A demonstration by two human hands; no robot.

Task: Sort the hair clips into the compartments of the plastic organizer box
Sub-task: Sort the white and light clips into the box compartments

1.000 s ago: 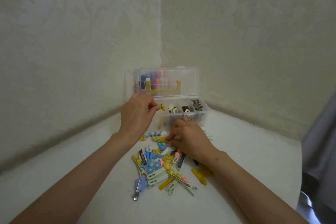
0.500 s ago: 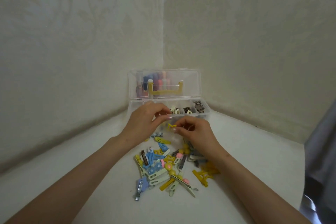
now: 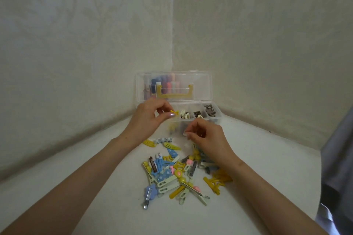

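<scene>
Hair clips (image 3: 168,177) lie in a loose heap at lower centre of the frame on a white matte surface (image 3: 267,149). They are flat snap clips and long toothed clips in yellow, blue, cream and pink plastic, a few with bare metal prongs.

From the lower left a bare forearm rises slantwise to the left hand (image 3: 150,118) at mid-frame. It is lifted off the surface, its thumb and forefinger pinching a small yellow bow clip (image 3: 174,112) right at the near left corner of the plastic organizer box (image 3: 215,118).

That box is clear and hard-walled and sits in the corner of two pale embossed walls (image 3: 86,44). Its lid (image 3: 200,86) stands upright and carries a yellow handle (image 3: 174,94). Behind the clear lid show blurred coloured shapes. From left to right, the open compartments hold cream clips (image 3: 184,115), brown clips (image 3: 197,114) and grey-brown claw clips (image 3: 209,110).

Right of centre, the right hand (image 3: 208,135) hovers just in front of the box and above the far edge of the heap. Its fingers are curled and its thumb tip meets a fingertip; whether anything is held there cannot be told.

Grey fabric (image 3: 340,158) fills the right edge.
</scene>
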